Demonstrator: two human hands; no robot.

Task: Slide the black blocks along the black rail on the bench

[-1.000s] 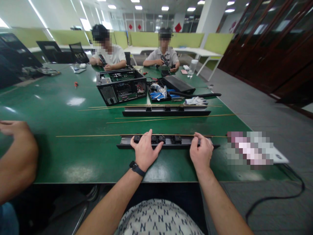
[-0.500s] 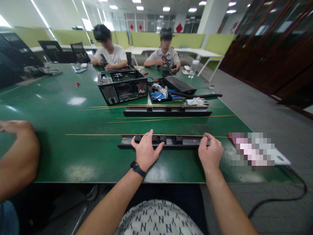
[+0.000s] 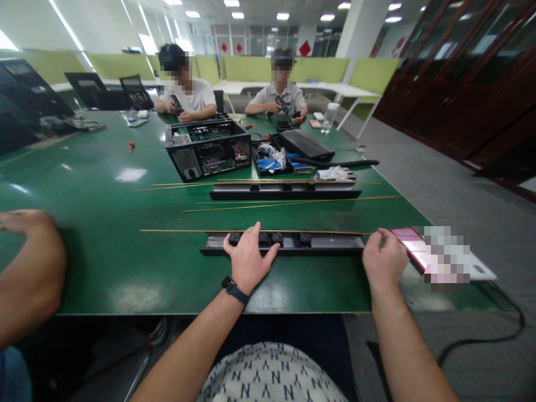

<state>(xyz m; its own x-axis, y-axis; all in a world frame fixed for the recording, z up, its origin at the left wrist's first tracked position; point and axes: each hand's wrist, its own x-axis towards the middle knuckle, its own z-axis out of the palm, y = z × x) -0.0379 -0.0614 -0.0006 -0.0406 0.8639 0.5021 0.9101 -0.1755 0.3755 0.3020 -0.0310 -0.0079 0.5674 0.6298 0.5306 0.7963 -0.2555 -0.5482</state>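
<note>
In front of me a long black rail (image 3: 330, 244) with a grey metal channel lies on the green table. Several small black blocks (image 3: 304, 239) sit in it. My left hand (image 3: 249, 251), wearing a dark watch, presses down over the blocks and holds the rail, thumb and fingers spread across it. A thin brass-coloured rod (image 3: 171, 230) runs along the rail's far side and sticks out past its left end. Just beyond the rail's right end, my right hand (image 3: 385, 257) is closed in a pinch on the rod; its fingertips partly hide that end.
Farther off lie a second black rail (image 3: 285, 195) and more thin rods (image 3: 234, 207). Behind them stand an open computer case (image 3: 209, 151) and a tray with gloves (image 3: 272, 159). A pink-edged phone (image 3: 410, 243) lies right of my right hand. A neighbour's arm (image 3: 33, 262) rests at left; two people sit opposite.
My right hand has moved right, off the rail's end, and the rod has slid right with it. My left hand and the rail have stayed in place.
</note>
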